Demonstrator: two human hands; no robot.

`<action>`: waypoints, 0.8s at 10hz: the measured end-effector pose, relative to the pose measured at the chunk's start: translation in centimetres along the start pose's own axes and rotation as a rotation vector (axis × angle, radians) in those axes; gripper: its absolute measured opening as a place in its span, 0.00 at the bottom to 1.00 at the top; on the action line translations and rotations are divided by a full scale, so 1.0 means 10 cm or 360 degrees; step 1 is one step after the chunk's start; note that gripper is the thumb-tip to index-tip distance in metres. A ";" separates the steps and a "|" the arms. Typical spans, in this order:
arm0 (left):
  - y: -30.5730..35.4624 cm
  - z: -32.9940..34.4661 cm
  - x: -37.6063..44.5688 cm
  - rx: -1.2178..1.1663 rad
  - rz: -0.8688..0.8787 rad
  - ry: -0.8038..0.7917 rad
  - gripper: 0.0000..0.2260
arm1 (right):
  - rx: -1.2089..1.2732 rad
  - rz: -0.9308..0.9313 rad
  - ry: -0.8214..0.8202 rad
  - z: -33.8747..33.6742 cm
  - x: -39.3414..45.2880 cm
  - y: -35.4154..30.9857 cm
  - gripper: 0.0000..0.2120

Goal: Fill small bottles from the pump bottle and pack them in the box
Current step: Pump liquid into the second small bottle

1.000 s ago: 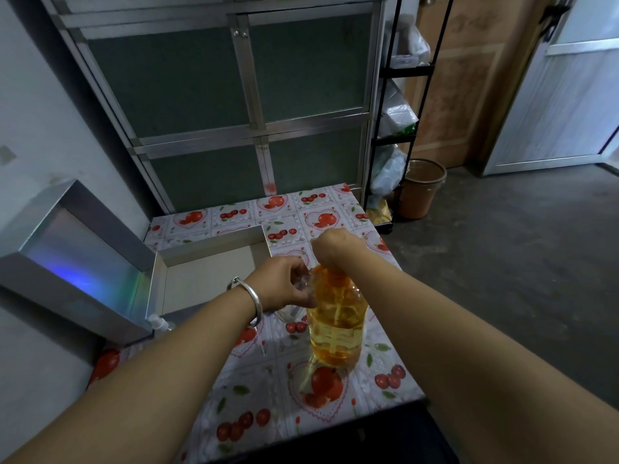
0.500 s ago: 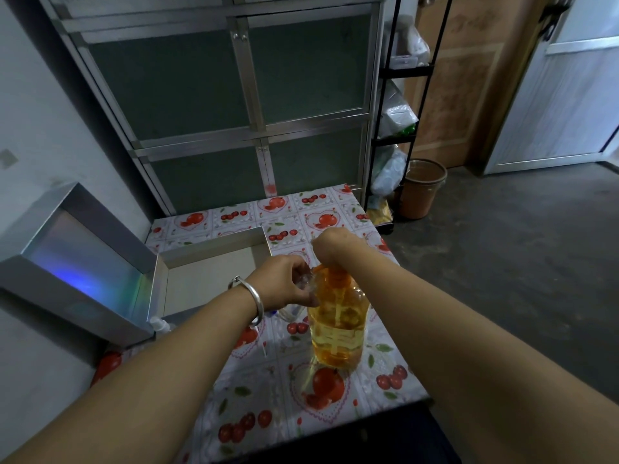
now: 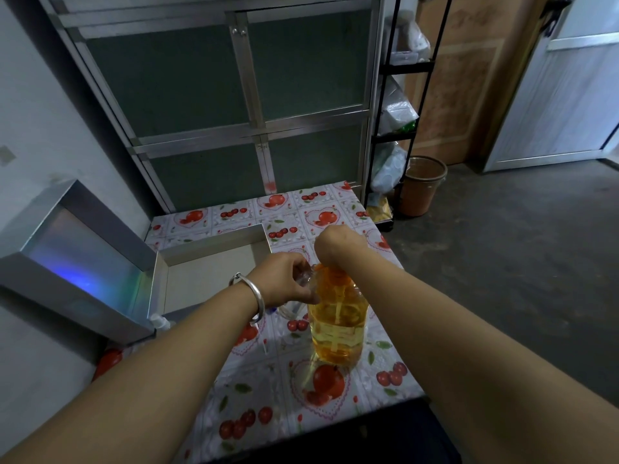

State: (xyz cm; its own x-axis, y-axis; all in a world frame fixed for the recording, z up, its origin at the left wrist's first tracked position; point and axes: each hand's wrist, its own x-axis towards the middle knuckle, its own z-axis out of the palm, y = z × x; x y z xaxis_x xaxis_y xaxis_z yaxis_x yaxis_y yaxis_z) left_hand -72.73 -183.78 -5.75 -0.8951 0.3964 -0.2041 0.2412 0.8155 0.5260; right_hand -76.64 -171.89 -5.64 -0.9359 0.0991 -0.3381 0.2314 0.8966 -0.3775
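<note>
A clear pump bottle (image 3: 338, 324) of amber liquid stands upright on the fruit-patterned table (image 3: 258, 406). My right hand (image 3: 336, 244) rests on top of its orange pump head, which is mostly hidden. My left hand (image 3: 284, 279) holds a small clear bottle (image 3: 304, 279) right against the pump's neck. The silver box (image 3: 214, 244) lies open at the table's left, its shiny lid (image 3: 77, 262) tilted up against the wall. Another small bottle (image 3: 160, 321) with a white top shows at the box's near corner.
A second clear small bottle (image 3: 291, 308) lies on the table under my left wrist. A metal-framed glass partition (image 3: 254, 128) stands behind the table. A black rack (image 3: 402, 112) with bags and a brown bucket (image 3: 423, 185) stand at the right.
Both hands stay at the pump bottle; my right hand shifts very slightly on the pump head. Nothing else has moved.
</note>
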 end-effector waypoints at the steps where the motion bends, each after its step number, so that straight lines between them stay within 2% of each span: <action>1: 0.00 0.00 -0.01 0.0018 -0.0002 0.0002 0.14 | 0.0037 0.0030 0.0031 -0.01 -0.01 -0.01 0.09; 2: -0.01 -0.01 -0.02 0.0042 -0.0006 0.0009 0.14 | 0.0165 -0.0037 -0.0074 -0.02 0.02 0.02 0.15; 3: -0.01 -0.01 -0.01 0.0028 -0.0008 0.0011 0.14 | 0.0158 -0.0065 -0.0066 -0.02 0.04 0.01 0.13; 4: -0.01 -0.01 0.00 0.0044 -0.0010 -0.0004 0.14 | 0.0032 -0.0003 0.0077 0.01 0.00 0.02 0.05; 5: -0.02 0.00 -0.01 0.0057 -0.0013 -0.0002 0.15 | 0.0066 -0.0017 0.0083 0.03 0.01 0.02 0.11; 6: -0.02 0.00 -0.02 0.0041 -0.0020 0.0001 0.14 | 0.0222 -0.0036 -0.0028 -0.01 0.01 0.01 0.17; 7: -0.03 -0.01 -0.01 0.0022 -0.0023 0.0010 0.15 | 0.0235 -0.0045 -0.0020 -0.04 0.02 0.01 0.15; 8: -0.02 -0.01 0.00 0.0009 -0.0026 0.0000 0.15 | 0.0028 0.0015 0.0003 -0.03 -0.08 -0.03 0.10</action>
State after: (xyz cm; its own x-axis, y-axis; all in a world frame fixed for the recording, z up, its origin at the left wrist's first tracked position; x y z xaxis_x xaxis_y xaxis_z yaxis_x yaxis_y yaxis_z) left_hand -72.80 -183.96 -5.81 -0.8990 0.3829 -0.2127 0.2286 0.8244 0.5178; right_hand -76.05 -172.09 -4.97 -0.9342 0.1083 -0.3399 0.2446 0.8880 -0.3893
